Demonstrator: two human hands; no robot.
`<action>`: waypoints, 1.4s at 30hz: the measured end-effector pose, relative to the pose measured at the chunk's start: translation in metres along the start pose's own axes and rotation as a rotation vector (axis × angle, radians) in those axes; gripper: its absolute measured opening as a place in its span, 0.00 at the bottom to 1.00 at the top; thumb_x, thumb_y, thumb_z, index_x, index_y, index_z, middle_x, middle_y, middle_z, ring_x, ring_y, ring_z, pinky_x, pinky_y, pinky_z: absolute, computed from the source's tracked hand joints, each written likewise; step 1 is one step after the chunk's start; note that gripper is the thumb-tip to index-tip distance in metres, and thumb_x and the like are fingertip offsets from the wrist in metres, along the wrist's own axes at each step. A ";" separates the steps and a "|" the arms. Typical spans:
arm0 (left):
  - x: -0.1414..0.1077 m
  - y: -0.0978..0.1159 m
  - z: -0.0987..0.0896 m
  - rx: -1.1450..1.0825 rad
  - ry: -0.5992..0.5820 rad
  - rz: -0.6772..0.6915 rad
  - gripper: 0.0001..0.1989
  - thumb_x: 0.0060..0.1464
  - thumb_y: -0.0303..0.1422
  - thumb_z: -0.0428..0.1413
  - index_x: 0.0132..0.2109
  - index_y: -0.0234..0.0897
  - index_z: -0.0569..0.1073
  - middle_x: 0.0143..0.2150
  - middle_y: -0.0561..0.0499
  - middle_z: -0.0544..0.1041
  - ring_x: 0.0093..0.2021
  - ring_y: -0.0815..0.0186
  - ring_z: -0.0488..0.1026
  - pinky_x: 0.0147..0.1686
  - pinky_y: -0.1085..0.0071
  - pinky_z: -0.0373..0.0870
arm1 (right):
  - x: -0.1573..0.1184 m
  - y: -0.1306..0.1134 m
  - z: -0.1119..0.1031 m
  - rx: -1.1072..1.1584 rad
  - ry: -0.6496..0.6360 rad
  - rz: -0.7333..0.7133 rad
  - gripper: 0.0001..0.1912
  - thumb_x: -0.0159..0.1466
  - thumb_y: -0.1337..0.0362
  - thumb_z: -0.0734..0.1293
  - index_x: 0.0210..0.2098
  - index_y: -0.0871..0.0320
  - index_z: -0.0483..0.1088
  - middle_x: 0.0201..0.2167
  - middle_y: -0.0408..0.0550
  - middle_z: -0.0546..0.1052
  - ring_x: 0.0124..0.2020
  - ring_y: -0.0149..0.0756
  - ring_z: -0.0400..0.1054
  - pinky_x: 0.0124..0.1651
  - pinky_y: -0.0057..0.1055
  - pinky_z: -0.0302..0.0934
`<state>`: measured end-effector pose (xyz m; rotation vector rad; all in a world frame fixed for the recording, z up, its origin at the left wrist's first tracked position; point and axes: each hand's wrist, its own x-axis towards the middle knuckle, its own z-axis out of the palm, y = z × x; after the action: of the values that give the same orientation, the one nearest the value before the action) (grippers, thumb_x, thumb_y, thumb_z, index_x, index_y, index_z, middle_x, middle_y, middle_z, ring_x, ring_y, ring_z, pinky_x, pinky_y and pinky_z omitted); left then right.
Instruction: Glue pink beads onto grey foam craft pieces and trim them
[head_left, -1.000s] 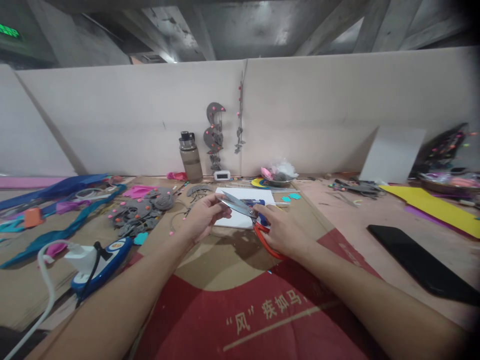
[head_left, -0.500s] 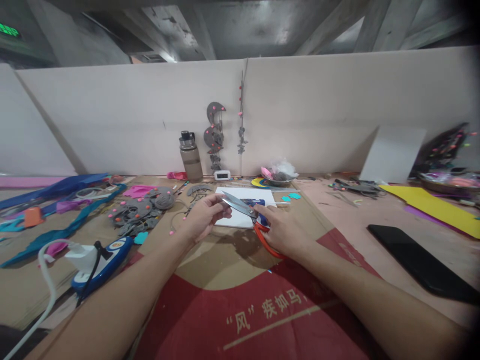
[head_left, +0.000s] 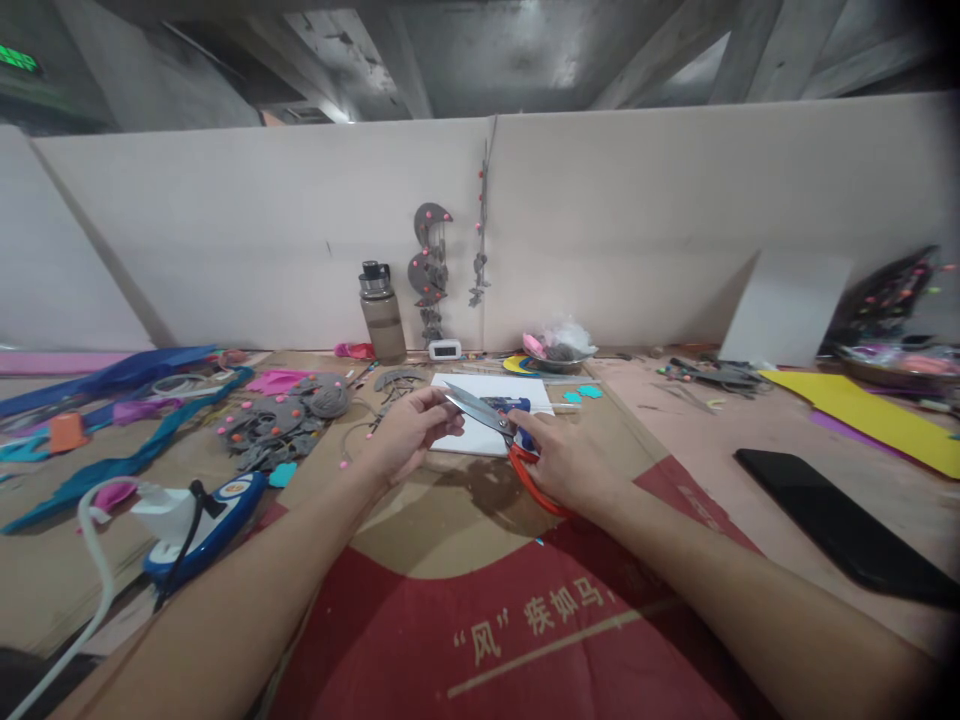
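My right hand (head_left: 562, 455) is closed around the red handles of a pair of scissors (head_left: 487, 415), whose blades point up and left. At the blade tips, my left hand (head_left: 412, 430) has its thumb and fingers pinched together; whatever lies between them is too small or hidden to make out. Beneath the blades rests a white sheet (head_left: 465, 438) on the cardboard. A blue glue gun (head_left: 517, 405) lies on that sheet, partly covered by the scissors and my right hand.
Left of my hands is a heap of grey felt pieces (head_left: 277, 420) with pink dots, near a blue-and-white power strip (head_left: 210, 525). A bottle (head_left: 384, 325) and a small white clock (head_left: 445, 350) stand at the back. A black phone (head_left: 832, 515) lies on the right.
Both hands and the scissors hold nearly the same place. The thin hanging strand on the back board has swung slightly left at its lower end.
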<state>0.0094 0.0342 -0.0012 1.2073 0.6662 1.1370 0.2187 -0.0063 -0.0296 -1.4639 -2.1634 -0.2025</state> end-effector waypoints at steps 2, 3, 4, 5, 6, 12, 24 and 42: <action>0.000 0.000 0.000 0.006 0.003 -0.002 0.09 0.41 0.28 0.62 0.31 0.31 0.71 0.25 0.53 0.71 0.26 0.73 0.68 0.29 0.75 0.65 | 0.000 0.000 0.001 -0.007 0.012 -0.006 0.22 0.59 0.63 0.61 0.53 0.52 0.63 0.42 0.50 0.75 0.38 0.38 0.69 0.40 0.30 0.59; 0.000 0.000 0.000 0.014 -0.002 0.000 0.09 0.41 0.29 0.62 0.31 0.31 0.71 0.25 0.53 0.71 0.25 0.73 0.68 0.29 0.75 0.65 | 0.000 0.000 0.001 -0.009 0.014 -0.006 0.22 0.59 0.63 0.60 0.53 0.52 0.63 0.42 0.49 0.75 0.38 0.38 0.69 0.40 0.30 0.58; 0.001 0.000 0.000 0.026 -0.011 0.002 0.09 0.41 0.29 0.62 0.31 0.31 0.71 0.24 0.53 0.70 0.25 0.74 0.68 0.29 0.76 0.65 | 0.000 0.000 0.001 -0.011 0.014 -0.003 0.22 0.59 0.64 0.60 0.53 0.51 0.63 0.41 0.49 0.75 0.38 0.38 0.69 0.39 0.30 0.58; 0.001 0.000 -0.001 0.041 -0.020 0.003 0.08 0.42 0.30 0.62 0.30 0.31 0.71 0.23 0.53 0.70 0.24 0.74 0.67 0.28 0.76 0.64 | 0.000 0.000 0.001 -0.012 0.010 0.003 0.22 0.59 0.64 0.60 0.53 0.51 0.64 0.40 0.49 0.76 0.37 0.38 0.69 0.39 0.30 0.58; 0.001 0.000 -0.001 0.056 -0.022 0.006 0.09 0.42 0.30 0.62 0.30 0.31 0.71 0.23 0.54 0.70 0.23 0.74 0.67 0.27 0.76 0.64 | 0.000 0.000 0.000 -0.012 0.005 0.012 0.21 0.59 0.64 0.61 0.52 0.51 0.64 0.39 0.48 0.76 0.36 0.38 0.69 0.37 0.29 0.57; 0.000 0.002 -0.003 0.116 0.007 0.028 0.10 0.43 0.32 0.60 0.32 0.32 0.69 0.30 0.49 0.74 0.25 0.71 0.70 0.27 0.74 0.65 | 0.003 0.003 -0.003 0.106 0.058 0.047 0.16 0.60 0.63 0.60 0.48 0.53 0.66 0.34 0.47 0.75 0.32 0.35 0.68 0.33 0.27 0.56; 0.002 0.002 -0.002 0.156 0.088 0.108 0.07 0.41 0.30 0.60 0.29 0.33 0.70 0.22 0.57 0.65 0.20 0.77 0.60 0.23 0.77 0.56 | 0.002 -0.001 -0.003 0.087 0.057 0.047 0.19 0.60 0.61 0.61 0.51 0.54 0.62 0.43 0.52 0.70 0.40 0.38 0.65 0.42 0.31 0.58; 0.005 -0.003 -0.009 0.284 0.076 0.104 0.14 0.44 0.34 0.61 0.39 0.33 0.73 0.27 0.52 0.72 0.22 0.75 0.64 0.23 0.76 0.57 | 0.000 -0.003 -0.005 0.056 0.009 0.119 0.20 0.61 0.57 0.60 0.51 0.55 0.63 0.40 0.52 0.73 0.37 0.38 0.68 0.37 0.29 0.57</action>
<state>0.0047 0.0423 -0.0060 1.4577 0.8520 1.2073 0.2178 -0.0093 -0.0245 -1.5510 -2.0503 -0.1057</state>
